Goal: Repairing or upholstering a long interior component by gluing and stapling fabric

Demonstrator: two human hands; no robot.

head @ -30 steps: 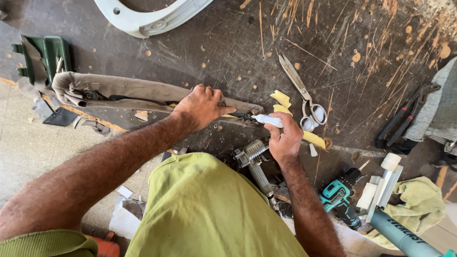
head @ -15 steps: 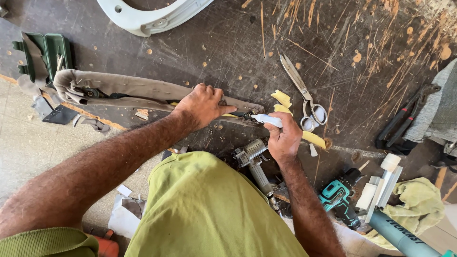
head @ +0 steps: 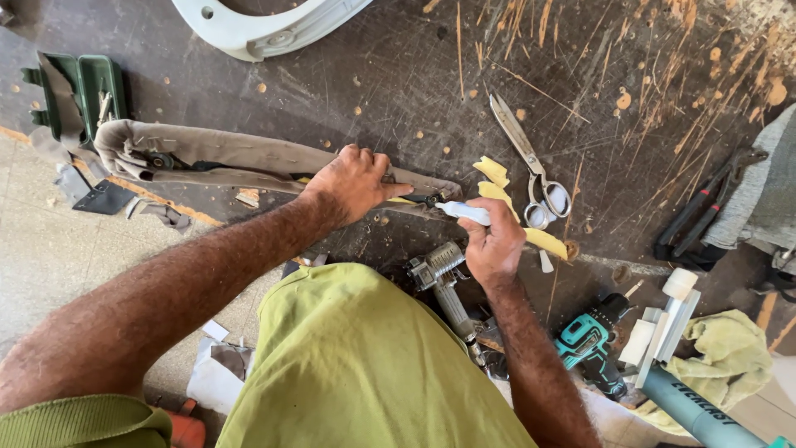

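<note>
Right grip: the right hand point(head: 495, 245) was clenched around a small white-handled tool point(head: 464, 212), its tip pointing left at the end of the fabric strip.
Left grip: the left hand point(head: 352, 181) was pressed down on a long beige padded strip point(head: 224, 158), fingers curled over its upper edge, pinning it to the bench.
Strip: it lay flat along the near edge of the workbench point(head: 373, 75), running from the green case to the tool tip, its left end open and frayed.
Just beside: yellow foam scraps point(head: 497, 187) lay against the right hand; scissors point(head: 531, 162) rested just beyond them, blades pointing up-left.
Near edge: a metal stapler-like tool point(head: 444, 274) lay below the right wrist, and a teal cordless drill point(head: 590, 344) sat further right.
Open room: the dark bench behind the strip was mostly bare up to a white curved plastic part point(head: 265, 25).
Left edge: a green plastic case point(head: 83, 95) touched the strip's end.
Surface: dark, scratched board, speckled with pale chips.
Room: pale tiled floor point(head: 50, 257) lay below the bench edge, strewn with fabric offcuts.
</note>
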